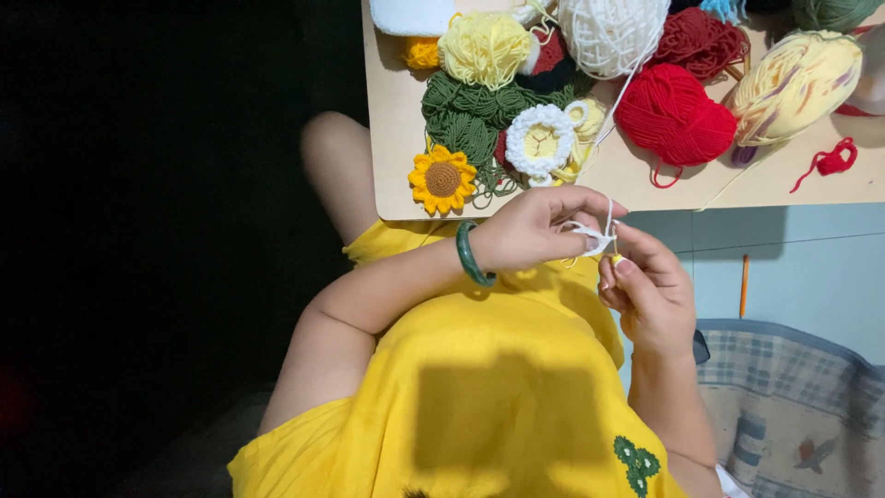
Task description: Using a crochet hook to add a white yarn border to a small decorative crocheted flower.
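Head view: a small white crochet piece (595,238) sits pinched between the two hands, just below the near edge of the table (396,138) and above the lap of a yellow dress (489,387). The left hand (535,231) closes its fingertips on the piece from the left, with a green bangle (470,254) around its wrist. The right hand (650,290) meets it from the right with fingers curled in; whether it grips a hook I cannot tell. A white strand (627,92) runs from the piece up over the table edge to a ball of white yarn (608,32). On the table just above the hands lie a crocheted sunflower (442,180) and a white and yellow crocheted flower (542,141), both resting against a heap of dark green yarn (470,115). A red ball of yarn (673,115) sits to the right of the strand, with a pale yellow skein (795,83) beyond it and a pale yellow bundle (484,46) near the far edge. A checked blue cloth (784,406) lies at lower right.
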